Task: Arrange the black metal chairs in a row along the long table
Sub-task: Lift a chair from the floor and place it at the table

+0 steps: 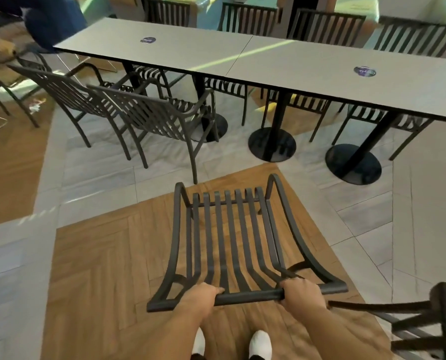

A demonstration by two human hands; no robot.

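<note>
On the wood floor short of the table (281, 63), the chair (227, 237) stands, seat reaching away beyond the knuckles; left hand (201, 294) and right hand (301, 291) curl their fingers around its top rail.

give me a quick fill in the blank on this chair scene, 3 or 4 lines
1. Both the left hand and the right hand grip the top rail of the same ____.
2. Each round sticker lies on top of the ____.
3. The table's legs end in round ____ bases.
4. Under the held chair the floor is ____, not grey tile.

Missing words: chair; table; black; wood
</note>
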